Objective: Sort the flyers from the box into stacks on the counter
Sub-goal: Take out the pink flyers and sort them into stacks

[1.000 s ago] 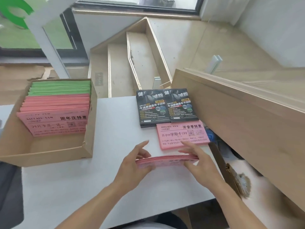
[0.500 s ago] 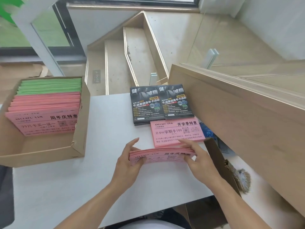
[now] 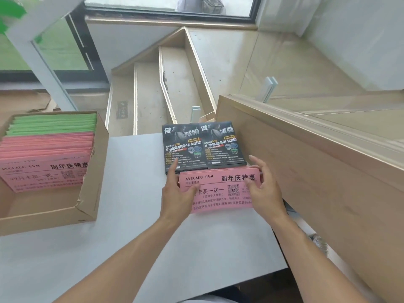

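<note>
A white counter [image 3: 135, 248] is seen from above, with a cardboard box [image 3: 91, 189] at its left and a wooden partition [image 3: 328, 182] along its right. In the box, pink flyers [image 3: 48, 154] are stacked toward the near side and green flyers [image 3: 54, 124] toward the far side. At the far right of the counter, two stacks of black flyers [image 3: 202, 147] lie side by side, touching one another. Just near of them, a bundle of pink flyers [image 3: 220, 189] is held between both hands, lying flat or nearly flat over the counter, its far edge against the near edge of the black stacks. The left hand [image 3: 175, 197] is placed at the bundle's left end, thumb on the printed top face and the index finger extended along the far-left corner. The right hand [image 3: 263, 189] is placed at the right end, thumb on the top face and fingers curved about the right edge. Whether the bundle rests on another stack beneath it cannot be told. Beyond the counter, wooden stairs [image 3: 170, 84] descend toward a window [image 3: 170, 7].
</note>
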{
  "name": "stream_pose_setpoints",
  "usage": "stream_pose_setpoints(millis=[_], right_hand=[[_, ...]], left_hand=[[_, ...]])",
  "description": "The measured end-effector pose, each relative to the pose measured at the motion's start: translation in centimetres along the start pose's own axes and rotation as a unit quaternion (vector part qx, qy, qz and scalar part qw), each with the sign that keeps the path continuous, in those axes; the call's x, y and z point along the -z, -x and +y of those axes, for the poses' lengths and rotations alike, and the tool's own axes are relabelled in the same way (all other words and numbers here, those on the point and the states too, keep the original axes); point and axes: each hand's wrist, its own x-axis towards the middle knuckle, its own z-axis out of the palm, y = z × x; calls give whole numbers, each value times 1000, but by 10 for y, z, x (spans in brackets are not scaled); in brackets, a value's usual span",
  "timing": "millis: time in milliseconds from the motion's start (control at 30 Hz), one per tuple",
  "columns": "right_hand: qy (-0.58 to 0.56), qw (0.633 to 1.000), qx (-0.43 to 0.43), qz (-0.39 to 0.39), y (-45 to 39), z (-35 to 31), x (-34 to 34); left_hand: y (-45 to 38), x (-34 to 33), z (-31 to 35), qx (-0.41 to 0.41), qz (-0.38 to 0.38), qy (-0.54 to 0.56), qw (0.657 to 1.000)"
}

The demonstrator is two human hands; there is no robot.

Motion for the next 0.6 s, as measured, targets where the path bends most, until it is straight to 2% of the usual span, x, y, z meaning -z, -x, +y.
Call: stream_pose_setpoints(millis=[67, 167, 233, 300, 400, 467, 533, 600], right_hand=[[-6, 1000, 10, -11, -1, -4, 3], [11, 998, 9, -69, 11, -3, 13], [99, 986, 17, -131, 24, -1, 15], [123, 973, 12, -195, 37, -8, 6], [1, 976, 26, -215, 54, -33, -30], [-80, 977, 57, -191, 59, -48, -55], [-148, 971, 68, -172, 60, -57, -75], [-223, 959, 44, -167, 58, -64, -90]], left_hand=[[3, 2, 4, 13, 18, 29, 999], [19, 19, 11, 8, 24, 84, 996], [31, 34, 25, -30, -6, 75, 997], [36, 45, 40, -86, -60, 14, 994], [36, 57, 55, -161, -122, -90, 975], [36, 64, 59, -198, -114, -124, 966], [37, 74, 59, -202, -58, -74, 975], [38, 85, 53, -133, -11, 69, 989]])
